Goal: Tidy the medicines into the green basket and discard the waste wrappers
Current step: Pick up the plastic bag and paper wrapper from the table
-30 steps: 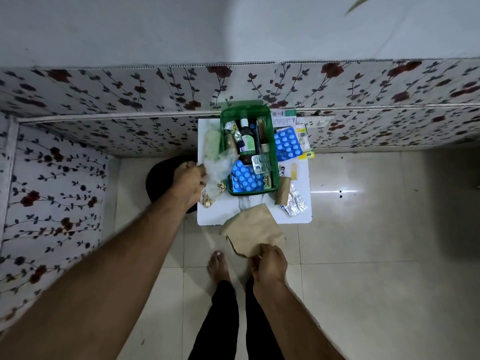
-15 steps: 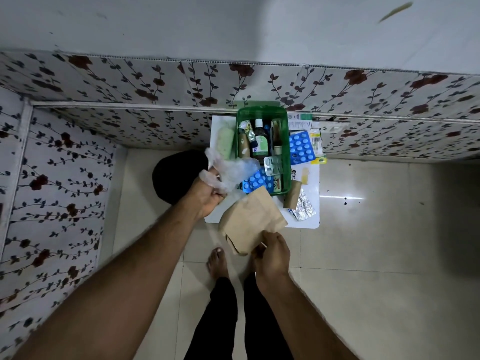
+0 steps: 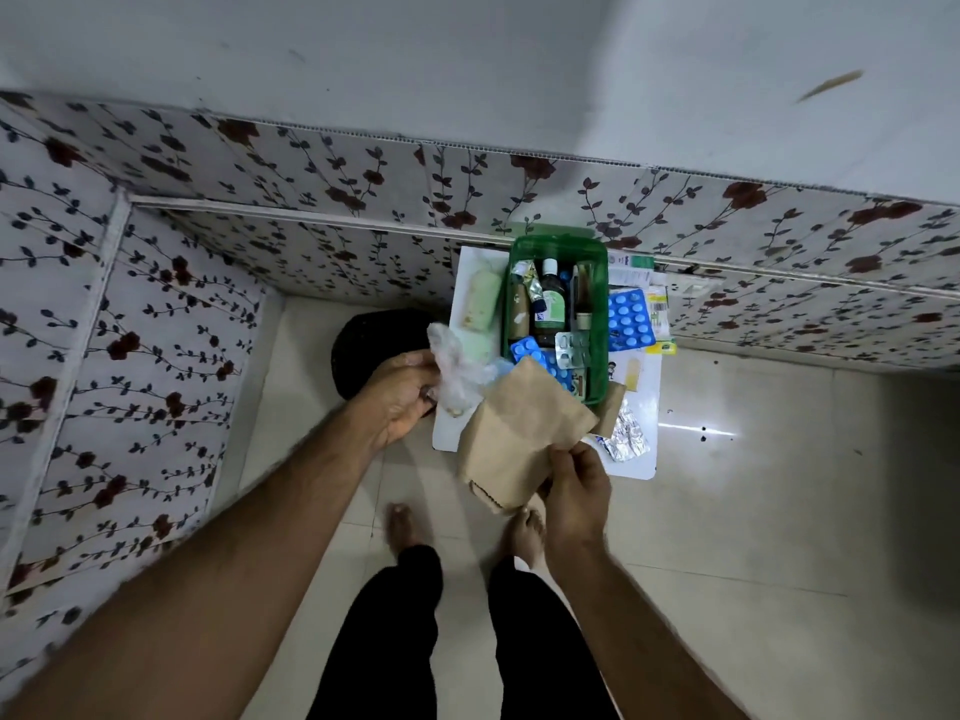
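Observation:
A green basket (image 3: 601, 283) stands on a small white table (image 3: 641, 433) against the wall. It holds a dark syrup bottle (image 3: 549, 298), tubes and blue blister strips. My left hand (image 3: 402, 397) grips a crumpled clear plastic wrapper (image 3: 457, 368) at the table's left edge. A brown paper bag (image 3: 519, 441) is lifted over the table's front edge, pinched in my right hand (image 3: 576, 491). It hides the basket's near left corner.
A black bin (image 3: 374, 345) sits on the floor left of the table. Beside the basket lie a blue blister strip (image 3: 629, 319), a silver foil strip (image 3: 626, 433), a pale green tube (image 3: 480, 298) and paper leaflets. Floral panels close the left and back. My bare feet stand on tiles.
My left hand has lifted the plastic wrapper off the table and drawn it left. My right hand has raised the paper bag up over the table's front.

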